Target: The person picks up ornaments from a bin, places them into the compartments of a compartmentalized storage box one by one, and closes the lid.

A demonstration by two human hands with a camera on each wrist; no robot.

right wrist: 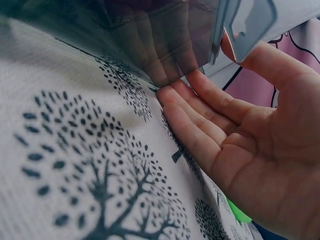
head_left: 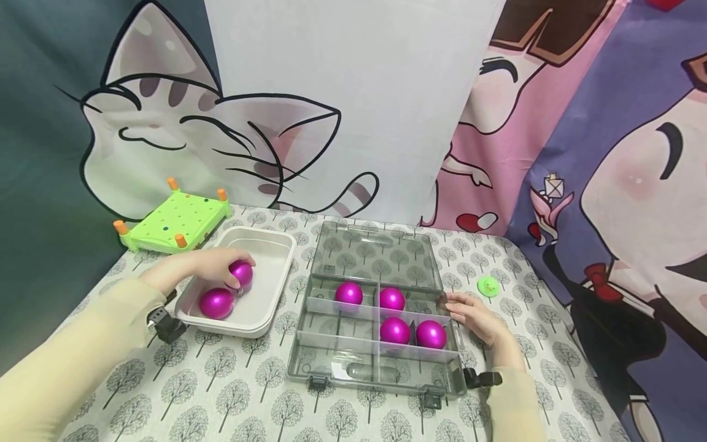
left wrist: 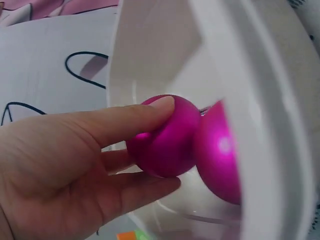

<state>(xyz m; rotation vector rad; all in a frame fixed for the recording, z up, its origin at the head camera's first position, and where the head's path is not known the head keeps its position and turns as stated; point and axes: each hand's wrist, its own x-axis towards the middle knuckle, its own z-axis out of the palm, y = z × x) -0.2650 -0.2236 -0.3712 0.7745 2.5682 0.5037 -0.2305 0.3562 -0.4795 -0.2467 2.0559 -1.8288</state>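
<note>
Head view: left grip pinches a smooth ball, which may slip if weakly held; right grip, not clenched, touches the box at three o'clock.

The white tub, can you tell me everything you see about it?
The white tub looks like smooth plastic: rectangular, rounded corners, thick rim, open-topped. It sits upright on the tree-print cloth, left of the gray divided box. It holds two magenta balls; the left hand reaches in and grips the farther one.
</note>
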